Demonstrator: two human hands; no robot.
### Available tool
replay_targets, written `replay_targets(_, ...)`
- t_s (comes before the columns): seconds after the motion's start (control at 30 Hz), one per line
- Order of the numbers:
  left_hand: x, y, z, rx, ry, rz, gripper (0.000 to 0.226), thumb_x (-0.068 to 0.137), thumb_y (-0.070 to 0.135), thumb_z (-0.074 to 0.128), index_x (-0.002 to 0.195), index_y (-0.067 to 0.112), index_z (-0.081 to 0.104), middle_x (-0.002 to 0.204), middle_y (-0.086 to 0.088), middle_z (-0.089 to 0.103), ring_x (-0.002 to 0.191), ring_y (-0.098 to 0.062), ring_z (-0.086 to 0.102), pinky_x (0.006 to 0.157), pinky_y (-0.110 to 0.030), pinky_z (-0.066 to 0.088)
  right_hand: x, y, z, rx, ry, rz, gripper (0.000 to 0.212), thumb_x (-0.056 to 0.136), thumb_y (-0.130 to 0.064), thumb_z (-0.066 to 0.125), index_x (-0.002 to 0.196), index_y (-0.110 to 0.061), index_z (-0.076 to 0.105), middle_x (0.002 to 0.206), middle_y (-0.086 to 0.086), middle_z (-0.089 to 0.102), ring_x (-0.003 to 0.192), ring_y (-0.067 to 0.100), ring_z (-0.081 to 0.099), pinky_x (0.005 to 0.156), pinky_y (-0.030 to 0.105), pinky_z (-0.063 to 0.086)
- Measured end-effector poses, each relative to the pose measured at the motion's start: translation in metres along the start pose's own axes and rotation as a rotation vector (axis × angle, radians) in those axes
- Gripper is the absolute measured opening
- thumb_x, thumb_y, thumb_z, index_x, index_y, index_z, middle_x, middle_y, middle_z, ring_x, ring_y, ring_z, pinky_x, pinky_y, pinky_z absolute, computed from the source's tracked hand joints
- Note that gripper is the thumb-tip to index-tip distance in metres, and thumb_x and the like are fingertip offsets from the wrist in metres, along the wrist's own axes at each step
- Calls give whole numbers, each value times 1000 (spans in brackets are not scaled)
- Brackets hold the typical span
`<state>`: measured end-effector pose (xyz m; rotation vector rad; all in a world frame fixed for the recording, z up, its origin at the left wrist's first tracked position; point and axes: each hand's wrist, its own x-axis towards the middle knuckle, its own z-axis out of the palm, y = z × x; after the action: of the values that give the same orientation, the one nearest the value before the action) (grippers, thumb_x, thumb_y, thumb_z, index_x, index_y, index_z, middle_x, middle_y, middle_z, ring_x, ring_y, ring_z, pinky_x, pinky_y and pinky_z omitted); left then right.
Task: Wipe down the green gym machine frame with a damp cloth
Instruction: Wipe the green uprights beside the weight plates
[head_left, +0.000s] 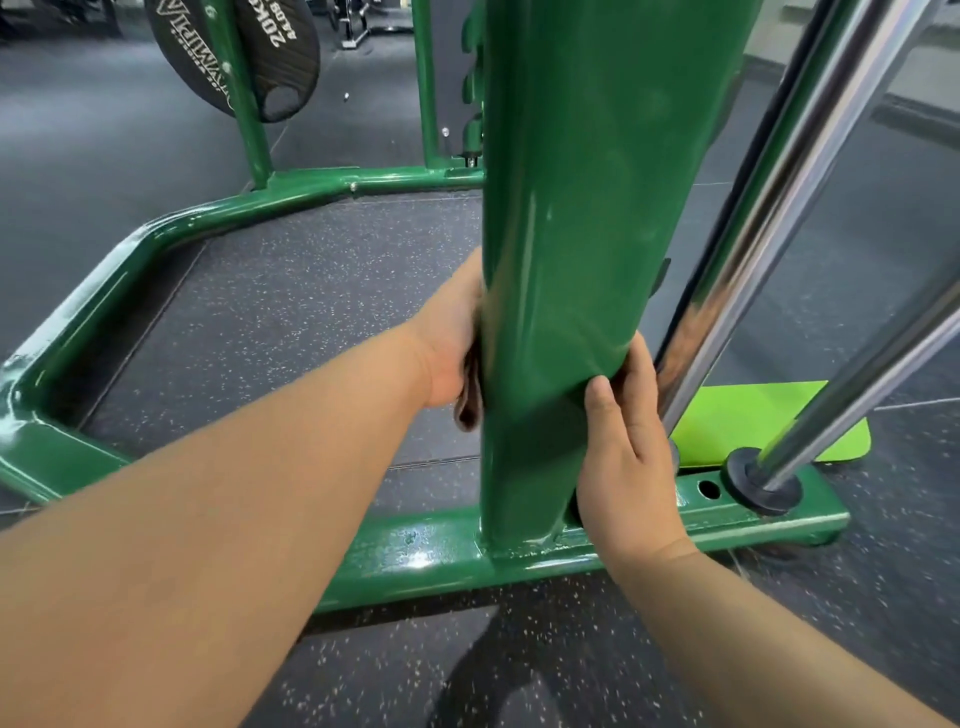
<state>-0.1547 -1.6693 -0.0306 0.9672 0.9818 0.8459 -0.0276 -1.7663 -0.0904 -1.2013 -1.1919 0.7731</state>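
While clasping the glossy green steel upright post (571, 260) at three o'clock with the right hand (623, 457), thumb across the front, press the left hand (449, 343), curled over the brownish folded cloth (467, 410), at nine o'clock; slide firmly down toward the green base rail (415, 551)

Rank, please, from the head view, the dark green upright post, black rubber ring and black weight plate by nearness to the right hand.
1. Dark green upright post: right hand holds it.
2. Black rubber ring: low right.
3. Black weight plate: far upper left.
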Motion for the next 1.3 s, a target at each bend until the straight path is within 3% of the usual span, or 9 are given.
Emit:
replay_targets(0.33, -8, -24, -5, 142, -64, -206, 62, 98, 44, 41, 56, 14, 74, 69, -2, 73, 60, -14, 70, 59, -21, 57, -3, 1, -6, -11, -64, 30, 54, 104, -20, 42, 153, -39, 27, 152, -26, 37, 140, -8, 30, 121, 34, 25)
replay_targets(0.43, -15, 17, -7, -30, -126, -92, 52, 82, 50, 47, 97, 10, 75, 114, -14, 70, 106, -29, 68, 94, -39, 55, -3, 4, -7, -11, -76, 39, 57, 102, -26, 43, 154, -37, 25, 154, -24, 35, 142, -7, 28, 122, 35, 23)
replay_targets(0.53, -11, 36, -17, -103, -218, -62, 79, 76, 53, 53, 144, 12, 46, 151, -17, 40, 138, -39, 39, 114, -55, 32, -5, 5, -7, -7, -88, 41, 62, 94, -33, 39, 154, -37, 25, 155, -23, 33, 144, -5, 25, 123, 36, 20)
replay_targets(0.7, 3, -20, -23, 149, -73, -261, 60, 87, 58, 56, 110, 5, 71, 129, -15, 64, 121, -33, 60, 108, -49, 43, -6, 2, -6, 4, -68, 72, 58, 99, -29, 43, 154, -40, 25, 153, -27, 34, 141, -9, 26, 123, 35, 21)
replay_targets(0.83, 118, -77, -109, -14, -99, -292, 88, 74, 55, 73, 139, 4, 44, 137, -26, 53, 133, -55, 37, 106, -65, 36, -8, 0, -8, -36, -92, 75, 58, 105, -19, 42, 154, -40, 21, 154, -27, 32, 141, -10, 25, 123, 32, 21)
replay_targets(0.93, 114, -22, -106, -19, -209, -177, 98, 71, 59, 74, 145, 10, 33, 147, -33, 32, 134, -63, 21, 100, -81, 24, -9, 3, -6, -41, -100, 80, 59, 105, -19, 42, 155, -39, 20, 155, -27, 30, 142, -10, 24, 123, 32, 19)
replay_targets(1.03, -9, 48, -19, 37, -121, -14, 79, 74, 54, 61, 138, 8, 49, 144, -22, 46, 134, -45, 43, 108, -68, 31, -10, 3, -3, 1, -90, 75, 59, 102, -25, 43, 155, -38, 20, 155, -25, 31, 143, -7, 25, 123, 35, 20)
replay_targets(1.17, -14, 19, -6, 274, -39, -142, 52, 89, 52, 43, 60, 17, 69, 82, -8, 68, 78, -23, 65, 84, -36, 53, -8, 5, -4, -9, -93, 60, 62, 98, -29, 44, 154, -42, 20, 155, -25, 32, 143, -5, 26, 122, 37, 22)
replay_targets(1.3, -15, -45, -27, 224, 166, -293, 42, 89, 52, 45, 74, 17, 64, 81, -11, 61, 68, -22, 54, 62, -27, 45, -8, 9, -4, 9, -114, 68, 68, 90, -27, 50, 150, -45, 25, 149, -21, 42, 139, 5, 39, 118, 42, 31)
